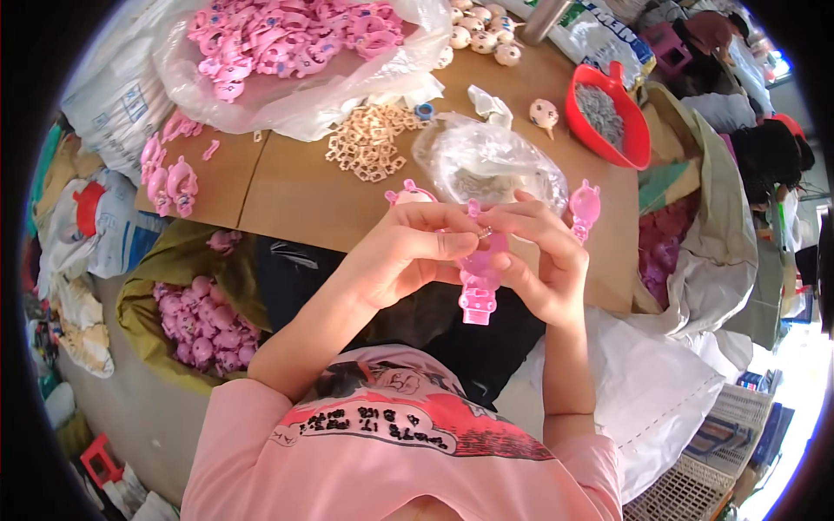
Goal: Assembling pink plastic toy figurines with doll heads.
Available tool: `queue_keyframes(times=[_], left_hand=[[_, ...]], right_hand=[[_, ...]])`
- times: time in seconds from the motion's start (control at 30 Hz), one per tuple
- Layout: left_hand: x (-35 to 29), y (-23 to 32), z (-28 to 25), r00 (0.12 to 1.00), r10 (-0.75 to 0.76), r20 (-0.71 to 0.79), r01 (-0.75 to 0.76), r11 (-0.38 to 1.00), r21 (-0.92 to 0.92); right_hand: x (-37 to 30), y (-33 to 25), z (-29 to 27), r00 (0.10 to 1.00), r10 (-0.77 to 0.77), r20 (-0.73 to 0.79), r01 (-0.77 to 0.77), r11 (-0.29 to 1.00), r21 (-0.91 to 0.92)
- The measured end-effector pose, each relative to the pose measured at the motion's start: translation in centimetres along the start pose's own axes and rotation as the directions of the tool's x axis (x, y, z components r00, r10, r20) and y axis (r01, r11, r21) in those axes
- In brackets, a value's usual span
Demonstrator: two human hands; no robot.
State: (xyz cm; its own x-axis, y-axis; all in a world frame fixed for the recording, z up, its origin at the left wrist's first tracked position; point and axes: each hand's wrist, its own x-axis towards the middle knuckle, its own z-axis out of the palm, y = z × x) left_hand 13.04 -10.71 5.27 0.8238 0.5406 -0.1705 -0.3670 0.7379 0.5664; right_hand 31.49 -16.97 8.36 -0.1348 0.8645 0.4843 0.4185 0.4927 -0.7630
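Note:
In front of my chest, both hands work close together on a pink translucent plastic toy part (pixel 479 295) with small rounded ears at its top and a narrow strip at its bottom. My right hand (pixel 547 260) is closed round the part's right side. With thumb and forefinger, my left hand (pixel 413 247) pinches a tiny shiny metal piece (pixel 485 233) against the part; its exact kind is too small to tell. Just past my left hand lies a pink piece with a white face (pixel 410 194). Beyond my right hand, another pink translucent part (pixel 585 208) rests on the cardboard.
On the cardboard-covered table (pixel 295 191) are a plastic bag of pink parts (pixel 295 39), a pile of beige pieces (pixel 369 143), a clear bag (pixel 495 161), round cream heads (pixel 482 35) and a red scoop (pixel 638 143) of small grey bits. Sacks of pink parts (pixel 204 326) flank me.

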Motion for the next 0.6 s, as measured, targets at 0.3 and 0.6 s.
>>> queue_keyframes(times=[0.3,0.6], left_hand=[[0.3,0.0,1.6,1.0,0.017,-0.023,-0.015,0.997,0.071],[0.3,0.0,1.7,0.998,0.07,0.001,-0.069,0.995,0.077]], right_hand=[[-1.6,-0.7,-0.9,0.968,0.107,-0.228,-0.092,0.993,0.075],[-3.6,-1.2,-0.4,0.978,0.117,-0.173,-0.144,0.977,-0.155]])
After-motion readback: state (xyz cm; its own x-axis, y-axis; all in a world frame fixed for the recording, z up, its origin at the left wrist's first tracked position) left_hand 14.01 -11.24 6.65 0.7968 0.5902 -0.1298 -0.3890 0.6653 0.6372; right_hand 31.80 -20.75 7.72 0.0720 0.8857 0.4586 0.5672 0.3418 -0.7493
